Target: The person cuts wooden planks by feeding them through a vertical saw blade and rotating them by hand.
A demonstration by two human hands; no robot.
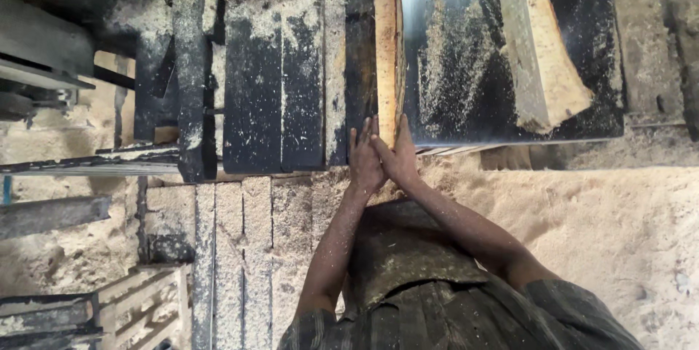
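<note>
A narrow wooden plank (386,52) stands on edge on the black saw table (466,102), running away from me. My left hand (364,157) and my right hand (397,155) press together, palms inward, against the plank's near end at the table's front edge. Fingers of both hands are flat and extended, touching the end of the wood. Sawdust coats both forearms.
A thick, rough-edged timber slab (542,52) lies on the right of the table. Dark slatted machine surfaces (269,81) sit to the left. Sawdust heaps (582,219) cover the floor at right. Wooden planks (226,248) and a slatted crate (138,306) lie lower left.
</note>
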